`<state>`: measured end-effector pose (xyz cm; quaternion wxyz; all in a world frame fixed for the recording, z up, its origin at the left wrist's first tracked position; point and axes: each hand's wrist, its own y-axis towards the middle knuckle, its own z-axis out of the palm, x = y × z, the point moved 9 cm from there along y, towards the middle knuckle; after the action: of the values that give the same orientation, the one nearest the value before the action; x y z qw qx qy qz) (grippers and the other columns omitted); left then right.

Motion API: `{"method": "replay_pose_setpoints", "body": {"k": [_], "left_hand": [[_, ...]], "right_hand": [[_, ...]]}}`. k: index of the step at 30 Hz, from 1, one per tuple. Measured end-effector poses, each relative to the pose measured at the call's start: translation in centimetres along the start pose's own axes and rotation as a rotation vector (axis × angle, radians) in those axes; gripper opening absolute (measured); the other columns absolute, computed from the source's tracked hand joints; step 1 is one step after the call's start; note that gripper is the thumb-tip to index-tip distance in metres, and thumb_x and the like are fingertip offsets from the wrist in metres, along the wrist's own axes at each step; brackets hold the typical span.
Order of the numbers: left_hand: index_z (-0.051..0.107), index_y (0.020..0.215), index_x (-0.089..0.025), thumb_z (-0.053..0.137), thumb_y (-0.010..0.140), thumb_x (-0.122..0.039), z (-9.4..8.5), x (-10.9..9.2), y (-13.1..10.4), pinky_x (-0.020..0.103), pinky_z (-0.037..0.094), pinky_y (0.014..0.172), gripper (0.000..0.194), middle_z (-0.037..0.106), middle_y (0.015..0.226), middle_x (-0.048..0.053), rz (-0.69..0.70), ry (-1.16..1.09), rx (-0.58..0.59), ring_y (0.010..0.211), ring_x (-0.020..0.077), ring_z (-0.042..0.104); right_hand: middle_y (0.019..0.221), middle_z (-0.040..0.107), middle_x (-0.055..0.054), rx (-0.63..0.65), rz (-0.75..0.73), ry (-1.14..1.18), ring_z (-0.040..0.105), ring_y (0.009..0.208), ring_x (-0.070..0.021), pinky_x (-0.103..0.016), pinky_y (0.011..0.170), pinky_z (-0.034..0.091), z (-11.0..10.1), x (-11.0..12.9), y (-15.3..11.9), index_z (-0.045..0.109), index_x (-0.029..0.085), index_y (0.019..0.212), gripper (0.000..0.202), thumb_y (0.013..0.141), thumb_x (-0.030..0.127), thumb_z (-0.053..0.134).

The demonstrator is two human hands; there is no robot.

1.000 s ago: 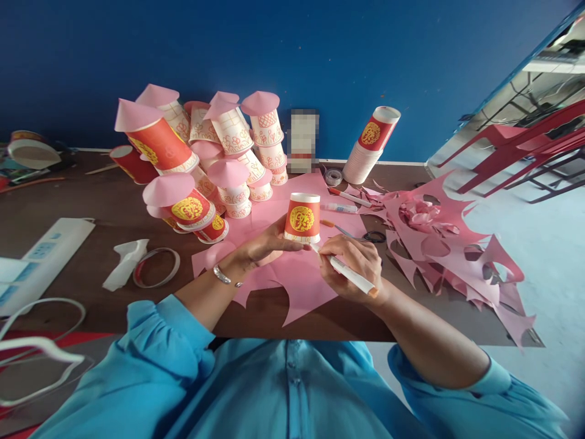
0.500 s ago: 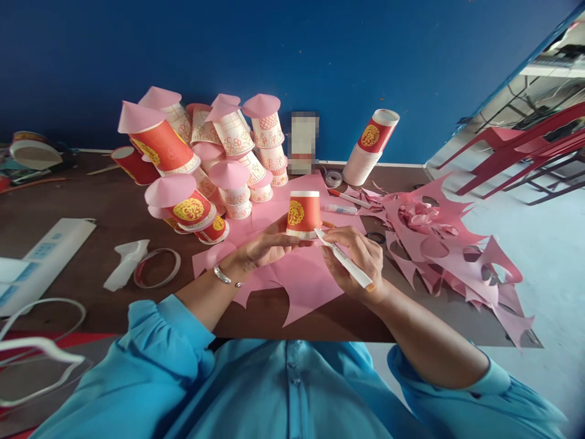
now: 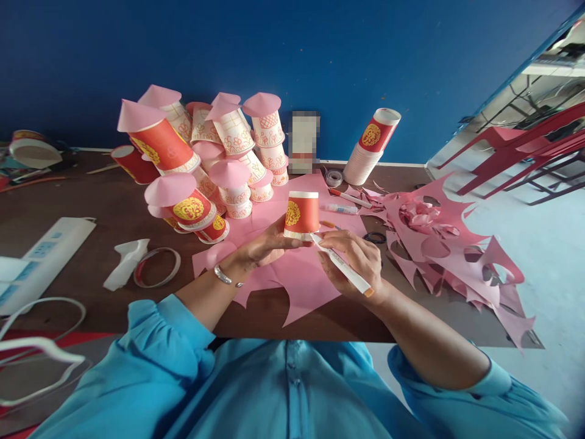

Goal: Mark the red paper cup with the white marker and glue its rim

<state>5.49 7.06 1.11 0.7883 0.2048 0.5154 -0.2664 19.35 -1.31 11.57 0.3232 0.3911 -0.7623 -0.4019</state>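
My left hand [image 3: 269, 244] is closed around the lower part of a red paper cup [image 3: 305, 212] with a yellow emblem. The cup is held upside down, its pale rim band at the bottom. In my right hand [image 3: 354, 262] is a white marker [image 3: 347, 271] with an orange end and small printing on its side. Its narrow tip meets the cup's rim band, or comes very close to it. Under both hands lie pink paper sheets [image 3: 304, 289] with curved cut edges.
Stacked cups with pink cone tops [image 3: 228, 177] crowd the left back. Pink paper offcuts [image 3: 439, 244] cover the right side. A cup stack [image 3: 363, 167] stands at the back right, near a tape roll [image 3: 333, 178]. A tape ring [image 3: 158, 268] lies on the left.
The cup and the marker tip have shifted slightly left together. Both hands keep their hold, and the surrounding things look unchanged.
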Motion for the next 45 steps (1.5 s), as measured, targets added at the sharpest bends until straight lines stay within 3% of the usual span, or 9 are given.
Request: {"method": "replay_pose_setpoints", "body": {"k": [5, 9, 12, 27, 35, 40, 45], "left_hand": [[0.079, 0.140, -0.030, 0.098, 0.086, -0.039, -0.1, -0.2, 0.1, 0.051, 0.064, 0.119, 0.058, 0.088, 0.133, 0.009, 0.042, -0.023, -0.013, 0.136, 0.0346, 0.080], [0.084, 0.105, -0.027, 0.100, 0.083, -0.038, -0.4, -0.4, 0.1, 0.041, 0.068, 0.107, 0.029, 0.089, 0.124, 0.005, 0.076, -0.020, -0.016, 0.124, 0.0286, 0.083], [0.081, 0.092, -0.026, 0.100, 0.084, -0.043, -0.3, -0.5, 0.2, 0.040, 0.067, 0.106, 0.027, 0.088, 0.128, 0.005, 0.094, -0.006, -0.003, 0.128, 0.0288, 0.081], [0.082, 0.120, -0.028, 0.096, 0.086, -0.037, 0.5, -1.2, 0.1, 0.055, 0.054, 0.133, 0.038, 0.083, 0.146, 0.008, 0.079, 0.019, 0.008, 0.155, 0.0377, 0.068], [0.083, 0.107, -0.027, 0.097, 0.086, -0.045, 0.3, -0.8, 0.1, 0.054, 0.061, 0.124, 0.032, 0.086, 0.139, 0.008, 0.070, 0.011, 0.010, 0.149, 0.0390, 0.072], [0.080, 0.135, -0.030, 0.096, 0.088, -0.039, 0.0, -0.3, 0.1, 0.051, 0.062, 0.121, 0.050, 0.086, 0.139, 0.009, 0.043, 0.025, 0.014, 0.144, 0.0356, 0.076], [0.074, 0.146, -0.029, 0.095, 0.091, -0.036, -0.3, 0.2, 0.1, 0.051, 0.063, 0.118, 0.060, 0.086, 0.139, 0.011, 0.026, 0.021, 0.014, 0.141, 0.0358, 0.078]], "right_hand": [[0.091, 0.083, -0.005, -0.017, 0.000, 0.026, 0.085, 0.080, -0.0211, -0.032, 0.071, 0.068, -0.2, 0.1, 0.1, 0.069, 0.024, 0.118, 0.012, 0.109, 0.015, 0.069], [0.089, 0.082, -0.003, -0.002, 0.021, 0.038, 0.083, 0.075, -0.0183, -0.028, 0.068, 0.065, -0.1, 0.2, 0.1, 0.070, 0.024, 0.111, 0.009, 0.110, 0.015, 0.069], [0.088, 0.082, -0.002, 0.030, 0.026, 0.039, 0.081, 0.072, -0.0169, -0.027, 0.067, 0.064, 0.2, 0.2, 0.0, 0.069, 0.025, 0.109, 0.009, 0.110, 0.016, 0.067], [0.089, 0.083, -0.001, 0.074, 0.038, 0.034, 0.080, 0.070, -0.0154, -0.026, 0.065, 0.062, 0.7, 0.0, -0.3, 0.067, 0.026, 0.110, 0.010, 0.109, 0.016, 0.067], [0.088, 0.082, 0.000, 0.085, 0.036, 0.011, 0.078, 0.067, -0.0158, -0.026, 0.063, 0.061, 0.8, 0.0, -0.2, 0.066, 0.026, 0.109, 0.012, 0.108, 0.014, 0.066], [0.087, 0.082, -0.001, 0.059, 0.028, -0.017, 0.080, 0.071, -0.0167, -0.026, 0.066, 0.061, 0.6, 0.0, -0.2, 0.066, 0.026, 0.111, 0.011, 0.109, 0.015, 0.066], [0.086, 0.081, -0.001, 0.051, 0.042, -0.034, 0.080, 0.071, -0.0172, -0.026, 0.064, 0.059, 0.5, -0.2, -0.2, 0.066, 0.025, 0.110, 0.013, 0.107, 0.013, 0.068]]}}
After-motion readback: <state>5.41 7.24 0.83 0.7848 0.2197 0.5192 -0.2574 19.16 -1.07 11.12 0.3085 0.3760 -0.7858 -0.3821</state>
